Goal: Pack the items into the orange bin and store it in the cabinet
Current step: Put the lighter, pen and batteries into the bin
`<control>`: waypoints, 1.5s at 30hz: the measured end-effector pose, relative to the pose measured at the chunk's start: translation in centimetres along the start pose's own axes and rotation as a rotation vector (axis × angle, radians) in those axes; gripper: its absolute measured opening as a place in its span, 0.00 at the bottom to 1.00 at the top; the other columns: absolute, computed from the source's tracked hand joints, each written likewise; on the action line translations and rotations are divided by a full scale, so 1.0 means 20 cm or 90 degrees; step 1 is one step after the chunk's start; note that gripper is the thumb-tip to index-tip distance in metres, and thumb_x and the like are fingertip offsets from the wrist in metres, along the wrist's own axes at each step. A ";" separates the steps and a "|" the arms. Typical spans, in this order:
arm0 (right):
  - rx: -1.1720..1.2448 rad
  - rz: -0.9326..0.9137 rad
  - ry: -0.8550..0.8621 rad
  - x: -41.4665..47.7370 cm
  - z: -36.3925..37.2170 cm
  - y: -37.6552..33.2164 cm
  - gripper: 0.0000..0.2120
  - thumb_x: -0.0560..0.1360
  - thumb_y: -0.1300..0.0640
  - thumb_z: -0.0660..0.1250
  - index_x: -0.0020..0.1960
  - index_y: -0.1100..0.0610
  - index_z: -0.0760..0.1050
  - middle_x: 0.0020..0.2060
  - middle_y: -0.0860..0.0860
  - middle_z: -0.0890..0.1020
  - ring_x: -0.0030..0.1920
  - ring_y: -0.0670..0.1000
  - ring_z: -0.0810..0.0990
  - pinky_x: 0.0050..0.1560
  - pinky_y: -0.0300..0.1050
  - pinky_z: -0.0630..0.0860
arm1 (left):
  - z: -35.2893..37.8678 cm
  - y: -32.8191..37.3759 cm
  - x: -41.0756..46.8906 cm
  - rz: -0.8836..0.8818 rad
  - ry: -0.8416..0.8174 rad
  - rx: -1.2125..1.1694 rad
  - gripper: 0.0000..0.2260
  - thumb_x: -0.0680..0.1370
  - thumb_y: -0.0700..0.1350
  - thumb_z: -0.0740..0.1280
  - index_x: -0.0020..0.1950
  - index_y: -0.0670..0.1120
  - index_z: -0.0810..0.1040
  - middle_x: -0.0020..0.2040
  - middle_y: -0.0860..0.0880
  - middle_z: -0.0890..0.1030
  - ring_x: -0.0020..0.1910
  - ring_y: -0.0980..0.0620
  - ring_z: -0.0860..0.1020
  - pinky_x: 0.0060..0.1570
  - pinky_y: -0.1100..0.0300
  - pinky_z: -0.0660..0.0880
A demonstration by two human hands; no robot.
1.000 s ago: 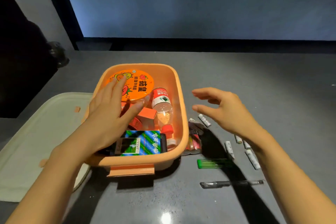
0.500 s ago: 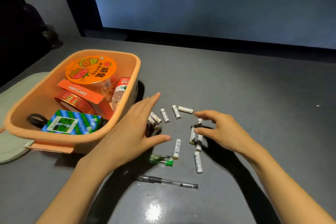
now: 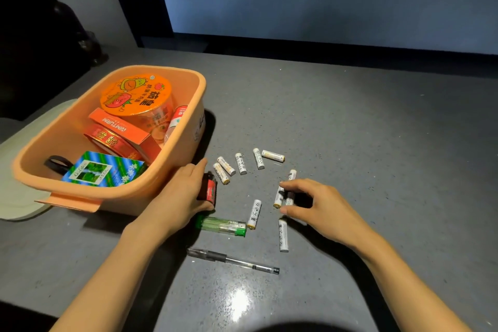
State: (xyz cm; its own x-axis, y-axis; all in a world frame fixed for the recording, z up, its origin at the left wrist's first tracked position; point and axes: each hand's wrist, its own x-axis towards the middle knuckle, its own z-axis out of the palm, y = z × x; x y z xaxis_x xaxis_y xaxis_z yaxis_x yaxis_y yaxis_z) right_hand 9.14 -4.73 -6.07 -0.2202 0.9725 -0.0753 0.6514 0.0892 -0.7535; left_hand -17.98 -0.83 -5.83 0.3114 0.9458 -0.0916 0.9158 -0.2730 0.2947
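Our left hand [image 3: 183, 194] closes around a small dark red box [image 3: 209, 187] on the grey bench [image 3: 377, 143], just beside the near right corner of the orange bin [image 3: 113, 191]. Our right hand [image 3: 318, 207] curls its thumb and fingers narrowly around two white batteries [image 3: 279, 195] lying side by side near the middle of the bench; whether they are lifted off the surface, we cannot tell.

The bin sits toward the bench's left edge, partly on a pale green lid [image 3: 24, 197]. Inside it we see a round orange-topped tub [image 3: 136, 96] at the far end, an orange carton [image 3: 121, 129] and a red-and-gold tin [image 3: 107, 140] below it, a bottle with a red label [image 3: 176, 121] against the right wall, and a green-and-blue packet [image 3: 103, 172] at the near end beside a black loop [image 3: 58, 163].

More batteries lie loose on the bench: five in an arc [image 3: 241, 163] just right of the bin, one [image 3: 291, 174] above our right fingertips, one [image 3: 254, 213] between our hands, and one [image 3: 283, 234] under our right palm. A green lighter [image 3: 221, 226] lies just below our left hand, touching the middle battery's end. A clear pen [image 3: 233, 260] lies nearer the front edge, between our forearms.
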 end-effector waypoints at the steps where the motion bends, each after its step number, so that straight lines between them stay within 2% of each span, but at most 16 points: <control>1: 0.006 0.000 0.003 0.00 0.00 0.00 0.20 0.69 0.53 0.73 0.60 0.48 0.75 0.53 0.44 0.79 0.52 0.40 0.76 0.49 0.20 0.64 | 0.00 0.00 0.00 0.008 0.000 0.024 0.42 0.69 0.53 0.73 0.74 0.41 0.54 0.64 0.43 0.68 0.63 0.46 0.66 0.61 0.59 0.62; 6: -0.014 -0.028 -0.005 0.06 -0.01 -0.06 0.21 0.68 0.47 0.72 0.60 0.43 0.74 0.55 0.42 0.77 0.55 0.40 0.74 0.51 0.26 0.65 | -0.07 0.07 -0.02 0.053 0.028 0.084 0.36 0.70 0.57 0.69 0.72 0.44 0.61 0.63 0.45 0.67 0.60 0.48 0.66 0.62 0.57 0.64; 8: -0.020 -0.044 -0.007 0.09 -0.01 -0.10 0.22 0.68 0.46 0.72 0.61 0.42 0.73 0.57 0.41 0.77 0.58 0.40 0.73 0.54 0.31 0.65 | -0.14 0.12 -0.05 0.089 0.072 0.088 0.34 0.70 0.58 0.69 0.71 0.44 0.63 0.63 0.45 0.68 0.61 0.48 0.66 0.61 0.58 0.64; 11: -0.027 -0.068 0.006 0.14 -0.02 -0.17 0.22 0.68 0.46 0.72 0.61 0.43 0.73 0.59 0.41 0.76 0.58 0.39 0.73 0.54 0.32 0.66 | -0.31 0.21 -0.10 0.165 0.157 0.066 0.33 0.69 0.57 0.69 0.69 0.44 0.66 0.60 0.44 0.70 0.59 0.48 0.68 0.60 0.56 0.65; 13: -0.031 -0.084 0.009 0.17 -0.03 -0.23 0.22 0.68 0.47 0.72 0.61 0.43 0.74 0.58 0.42 0.77 0.58 0.39 0.73 0.56 0.33 0.66 | -0.46 0.23 -0.13 0.191 0.174 0.034 0.33 0.68 0.57 0.70 0.69 0.44 0.67 0.59 0.44 0.71 0.57 0.49 0.67 0.58 0.58 0.64; 16: -0.033 -0.105 0.013 0.22 -0.02 -0.35 0.21 0.68 0.46 0.72 0.60 0.41 0.74 0.56 0.39 0.77 0.56 0.37 0.73 0.56 0.30 0.66 | -0.65 0.16 -0.14 0.178 0.171 0.037 0.34 0.65 0.60 0.68 0.67 0.45 0.69 0.56 0.44 0.71 0.54 0.48 0.67 0.53 0.60 0.62; 18: -0.029 -0.117 0.015 0.26 0.00 -0.43 0.21 0.67 0.45 0.71 0.59 0.40 0.73 0.54 0.37 0.76 0.55 0.36 0.73 0.56 0.32 0.67 | -0.74 0.04 -0.12 0.141 0.175 0.048 0.33 0.65 0.59 0.69 0.67 0.46 0.70 0.55 0.44 0.72 0.54 0.47 0.68 0.52 0.59 0.62; 22: -0.024 -0.136 0.022 0.35 0.08 -0.60 0.21 0.67 0.44 0.70 0.59 0.39 0.72 0.54 0.36 0.75 0.55 0.35 0.72 0.55 0.32 0.67 | -0.82 -0.18 -0.02 0.111 0.154 0.051 0.33 0.67 0.56 0.72 0.68 0.48 0.67 0.60 0.47 0.71 0.61 0.49 0.66 0.63 0.54 0.64; 24: -0.022 -0.130 0.039 0.40 0.12 -0.67 0.21 0.67 0.43 0.70 0.60 0.39 0.72 0.54 0.37 0.75 0.56 0.36 0.72 0.56 0.34 0.67 | -0.83 -0.25 0.03 0.131 0.166 0.018 0.32 0.66 0.57 0.72 0.67 0.48 0.69 0.60 0.49 0.73 0.61 0.51 0.68 0.62 0.58 0.64; 26: -0.019 -0.117 0.061 0.44 0.15 -0.72 0.21 0.68 0.44 0.70 0.60 0.40 0.72 0.54 0.36 0.75 0.56 0.36 0.72 0.57 0.35 0.67 | -0.82 -0.30 0.07 0.158 0.172 -0.042 0.30 0.66 0.59 0.72 0.64 0.49 0.71 0.57 0.52 0.75 0.56 0.56 0.70 0.55 0.71 0.63; 27: -0.018 -0.109 0.071 0.46 0.17 -0.74 0.21 0.68 0.44 0.70 0.60 0.40 0.72 0.54 0.36 0.75 0.56 0.36 0.72 0.57 0.35 0.67 | -0.81 -0.32 0.08 0.167 0.162 -0.080 0.30 0.65 0.60 0.72 0.63 0.49 0.72 0.56 0.54 0.75 0.54 0.58 0.70 0.51 0.75 0.62; 29: -0.016 -0.086 0.088 0.49 0.19 -0.76 0.21 0.68 0.45 0.70 0.60 0.41 0.72 0.54 0.37 0.75 0.56 0.36 0.72 0.58 0.36 0.67 | -0.77 -0.36 0.10 0.180 0.111 -0.138 0.31 0.64 0.60 0.72 0.63 0.51 0.72 0.56 0.55 0.75 0.54 0.60 0.71 0.48 0.75 0.63; 33: -0.004 -0.041 0.114 0.51 0.23 -0.79 0.20 0.69 0.47 0.70 0.61 0.43 0.73 0.57 0.40 0.77 0.58 0.40 0.73 0.60 0.40 0.69 | -0.67 -0.41 0.14 0.212 -0.019 -0.152 0.31 0.64 0.59 0.74 0.64 0.53 0.70 0.58 0.56 0.73 0.54 0.60 0.70 0.53 0.68 0.67; 38: -0.008 -0.013 0.122 0.50 0.24 -0.81 0.20 0.69 0.47 0.70 0.61 0.44 0.73 0.57 0.40 0.76 0.59 0.42 0.73 0.62 0.42 0.69 | -0.66 -0.42 0.17 0.267 -0.029 -0.131 0.31 0.61 0.60 0.75 0.60 0.54 0.70 0.54 0.59 0.71 0.51 0.63 0.65 0.50 0.79 0.61; 43: -0.024 -0.016 0.117 0.50 0.22 -0.81 0.20 0.69 0.46 0.70 0.61 0.42 0.72 0.56 0.39 0.76 0.58 0.40 0.73 0.60 0.40 0.69 | -0.66 -0.46 0.14 0.275 -0.053 -0.176 0.30 0.62 0.61 0.74 0.61 0.60 0.69 0.51 0.68 0.69 0.53 0.66 0.68 0.51 0.72 0.65; 45: -0.021 -0.020 0.114 0.50 0.22 -0.81 0.20 0.69 0.46 0.70 0.61 0.42 0.72 0.55 0.38 0.75 0.58 0.40 0.73 0.60 0.40 0.69 | -0.65 -0.48 0.12 0.244 -0.073 -0.221 0.29 0.62 0.61 0.74 0.60 0.63 0.68 0.54 0.67 0.69 0.55 0.67 0.69 0.52 0.70 0.67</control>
State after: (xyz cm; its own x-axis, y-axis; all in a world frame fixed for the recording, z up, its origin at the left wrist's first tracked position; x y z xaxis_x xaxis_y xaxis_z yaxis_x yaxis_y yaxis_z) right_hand -6.93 2.63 2.50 -0.1105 0.9916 0.0680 0.6696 0.1248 -0.7321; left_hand -29.31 6.35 3.44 0.6512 0.7588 -0.0123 0.5983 -0.5034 0.6234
